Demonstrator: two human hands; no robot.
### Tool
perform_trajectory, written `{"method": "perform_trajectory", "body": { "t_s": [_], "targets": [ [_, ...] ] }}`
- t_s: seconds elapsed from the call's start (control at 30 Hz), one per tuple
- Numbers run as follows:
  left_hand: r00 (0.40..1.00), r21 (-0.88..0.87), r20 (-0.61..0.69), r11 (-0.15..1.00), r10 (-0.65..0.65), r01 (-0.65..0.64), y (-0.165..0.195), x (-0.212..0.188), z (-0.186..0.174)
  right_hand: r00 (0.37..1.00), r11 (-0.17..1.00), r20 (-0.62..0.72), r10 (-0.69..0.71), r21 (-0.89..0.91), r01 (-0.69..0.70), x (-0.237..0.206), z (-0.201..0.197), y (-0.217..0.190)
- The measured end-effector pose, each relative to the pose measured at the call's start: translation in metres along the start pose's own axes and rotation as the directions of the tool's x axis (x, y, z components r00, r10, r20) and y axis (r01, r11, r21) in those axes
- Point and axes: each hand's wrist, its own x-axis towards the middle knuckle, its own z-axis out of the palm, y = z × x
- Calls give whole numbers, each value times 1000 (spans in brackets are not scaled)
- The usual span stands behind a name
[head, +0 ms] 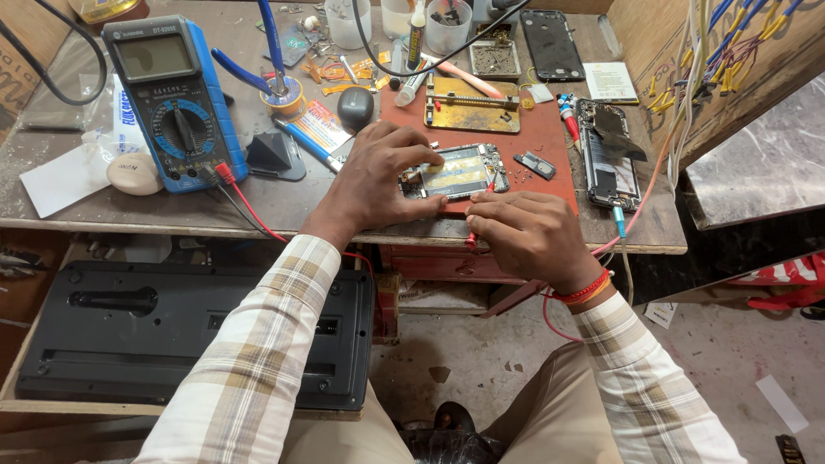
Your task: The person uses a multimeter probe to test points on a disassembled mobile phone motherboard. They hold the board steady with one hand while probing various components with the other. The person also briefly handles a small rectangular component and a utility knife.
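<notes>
On red mat (550,137), just right of blue multimeter (176,99): opened phone (455,172). I see left hand (378,176) pinning its frame, right hand (528,232) pinching red-handled tool (481,210) at phone's edge. I judge disassembly midway; next move calls for steady tip, light pressure.

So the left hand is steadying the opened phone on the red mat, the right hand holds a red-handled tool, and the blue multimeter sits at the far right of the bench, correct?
Not quite. The head view shows the blue multimeter at the far left of the bench. The rest holds: the left hand steadies the opened phone on the red mat, and the right hand holds the red-handled tool.
</notes>
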Motion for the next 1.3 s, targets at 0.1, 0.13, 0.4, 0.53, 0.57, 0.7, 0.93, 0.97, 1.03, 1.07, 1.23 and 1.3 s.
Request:
{"method": "perform_trajectory", "body": {
  "t_s": [0.1,0.13,0.4,0.53,0.57,0.7,0.93,0.97,1.03,1.07,1.23,1.3],
  "targets": [
    [1000,-3,8,1000,6,-6,0,0,0,1000,1000,-14,-19,-8,18,-2,1,2],
    [1000,-3,10,1000,2,-2,0,1,0,999,999,-29,-28,-17,28,-4,2,2],
    [1000,15,19,1000,-4,4,-1,1,1,647,715,-423,634,639,-284,-18,14,11],
    [1000,3,15,1000,15,-15,-2,1,0,450,525,-364,816,793,-311,-20,15,25],
    [1000,-1,19,1000,6,-6,-2,0,0,429,504,-348,834,798,-331,-20,15,28],
    [1000,-3,31,1000,-6,6,0,1,-2,391,468,-328,860,812,-348,-20,17,33],
    [999,-2,32,1000,-6,6,1,1,-3,374,461,-317,872,791,-404,-21,19,37],
    [999,-4,32,1000,-5,5,1,1,-2,381,467,-320,868,787,-403,-21,19,37],
    [999,-4,35,1000,-8,8,1,1,-2,382,464,-316,868,790,-400,-21,19,38],
    [999,-3,37,1000,-12,12,0,1,-2,377,455,-309,873,796,-399,-21,19,38],
    [1000,8,28,1000,3,-4,0,1,-2,318,379,-265,910,842,-384,-19,18,39],
    [999,7,32,1000,3,-3,0,1,-2,301,360,-254,919,850,-383,-19,17,39]
  ]
}}
